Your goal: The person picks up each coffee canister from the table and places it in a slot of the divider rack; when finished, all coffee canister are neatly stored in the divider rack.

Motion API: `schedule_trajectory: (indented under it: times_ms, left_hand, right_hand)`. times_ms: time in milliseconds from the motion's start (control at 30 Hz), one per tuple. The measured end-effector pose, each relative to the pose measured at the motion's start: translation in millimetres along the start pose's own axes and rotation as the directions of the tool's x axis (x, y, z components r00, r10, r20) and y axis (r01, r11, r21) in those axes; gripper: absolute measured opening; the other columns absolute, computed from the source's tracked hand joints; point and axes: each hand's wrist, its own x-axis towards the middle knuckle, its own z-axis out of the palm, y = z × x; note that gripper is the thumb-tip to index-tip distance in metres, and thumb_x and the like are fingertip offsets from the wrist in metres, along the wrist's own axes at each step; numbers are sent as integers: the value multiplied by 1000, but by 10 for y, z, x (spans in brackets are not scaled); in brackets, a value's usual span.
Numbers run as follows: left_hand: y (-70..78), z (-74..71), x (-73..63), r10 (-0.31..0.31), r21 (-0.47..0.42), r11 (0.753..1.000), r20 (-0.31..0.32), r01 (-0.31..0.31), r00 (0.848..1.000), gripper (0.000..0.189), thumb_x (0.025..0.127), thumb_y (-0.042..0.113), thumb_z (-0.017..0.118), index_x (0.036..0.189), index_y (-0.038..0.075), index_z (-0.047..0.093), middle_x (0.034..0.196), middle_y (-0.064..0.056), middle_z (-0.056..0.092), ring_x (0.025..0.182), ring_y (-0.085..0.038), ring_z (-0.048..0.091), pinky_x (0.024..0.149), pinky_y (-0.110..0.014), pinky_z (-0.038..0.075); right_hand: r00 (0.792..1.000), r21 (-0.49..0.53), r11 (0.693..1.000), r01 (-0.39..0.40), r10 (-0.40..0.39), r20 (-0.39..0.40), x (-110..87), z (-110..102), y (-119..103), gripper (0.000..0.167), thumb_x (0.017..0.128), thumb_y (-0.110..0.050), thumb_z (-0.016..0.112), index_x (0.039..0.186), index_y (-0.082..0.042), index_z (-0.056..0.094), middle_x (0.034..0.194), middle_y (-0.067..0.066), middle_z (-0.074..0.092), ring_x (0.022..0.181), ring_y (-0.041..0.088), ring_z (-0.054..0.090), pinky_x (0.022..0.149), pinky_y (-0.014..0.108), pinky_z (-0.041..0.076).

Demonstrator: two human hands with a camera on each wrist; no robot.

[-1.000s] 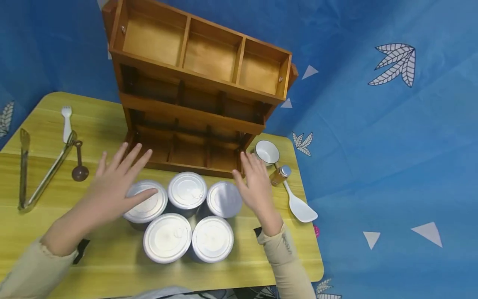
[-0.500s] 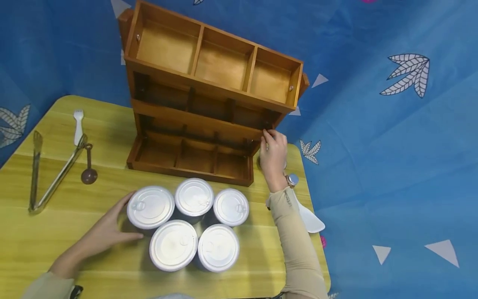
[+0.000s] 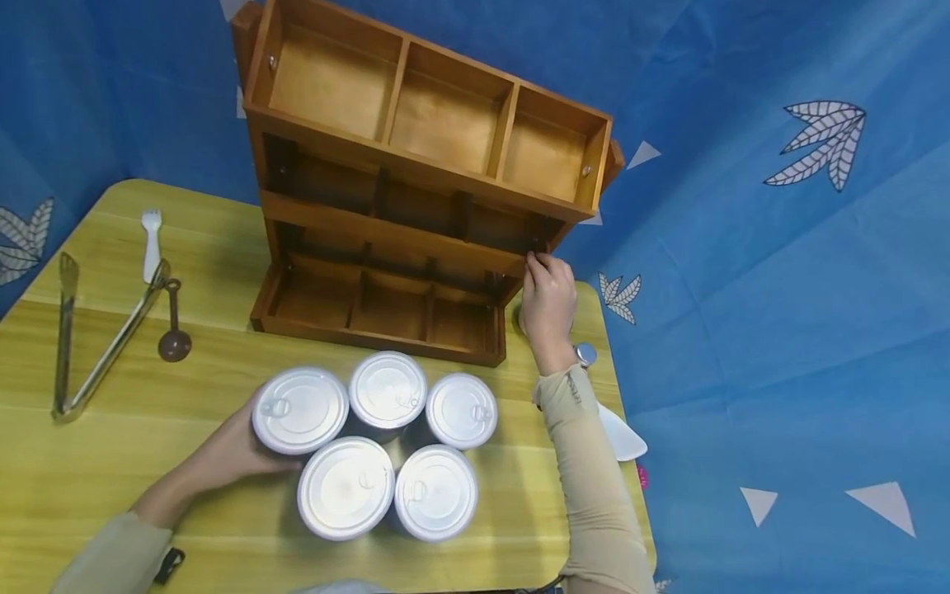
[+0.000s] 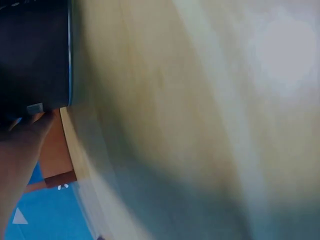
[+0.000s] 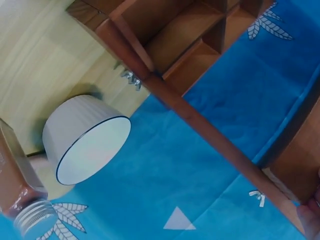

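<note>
My left hand [image 3: 233, 450] is curled round the side of the leftmost can [image 3: 300, 410], which has a pale round pull-tab lid. Its fingertips are hidden behind the can. In the left wrist view the can's dark wall [image 4: 35, 55] shows beside the hand [image 4: 17, 160]. At the right end of a three-tier wooden rack [image 3: 378, 340], my right hand [image 3: 549, 305] pinches the middle tier's edge. Only fingertips [image 5: 311, 217] of that hand appear in the right wrist view, at the wood. Several other lidded cans stand close together, including a front one [image 3: 345, 488].
Metal tongs [image 3: 111, 355], a white fork [image 3: 152, 247] and a brown scoop [image 3: 174, 345] lie left. Right of the rack are a white bowl [image 5: 82, 135], a jar with a silver lid [image 5: 20, 175] and a white spatula [image 3: 622, 433]. Blue cloth [image 3: 742, 330] surrounds the table.
The left hand has come down from above the cans and closed round the leftmost one. The right hand has moved up and right to the rack's middle tier. The view has shifted slightly.
</note>
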Motion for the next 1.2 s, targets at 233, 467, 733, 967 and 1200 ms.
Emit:
schedule_trajectory:
  times_ms: [233,467,733,967,1200]
  left_hand:
    - [0,-49,-21,55,-38,997,-155,-61,986,123,50,5,95,153,16,29,132,36,43,121,21,39,99,4,27]
    - [183,-630,482,49,-16,998,-258,-55,965,123,56,-7,88,156,19,21,134,23,42,118,17,38,95,1,33]
    - [356,-963,1464,16,-19,1000,-203,-20,979,117,67,8,89,157,16,13,149,-24,36,134,-41,39,108,-68,36]
    - [321,-956,1857,-38,22,999,-189,43,981,115,72,20,87,156,7,10,150,-29,32,135,-48,37,106,-70,36]
    - [266,-884,2110,-63,144,985,-196,92,979,120,71,30,88,155,1,8,149,-32,31,134,-50,38,106,-69,36]
  right_hand:
    - [999,-21,999,-24,24,31,48,-33,-34,21,96,-10,62,109,-1,75,106,16,73,101,33,64,89,43,56]
    - [998,-35,998,-56,56,0,162,149,-117,20,95,-10,63,107,0,75,104,16,74,99,33,65,87,42,56]
    - [997,-71,994,-77,75,-31,241,236,-158,18,93,-9,65,104,-1,76,102,16,74,97,34,65,85,44,56]
    - [998,-67,996,-60,59,-22,253,215,-143,18,93,-9,65,104,0,76,100,17,74,95,34,65,84,44,56]
    - [997,-65,995,-70,69,-27,258,211,-160,17,92,-7,65,102,1,77,100,17,74,94,34,66,85,43,56]
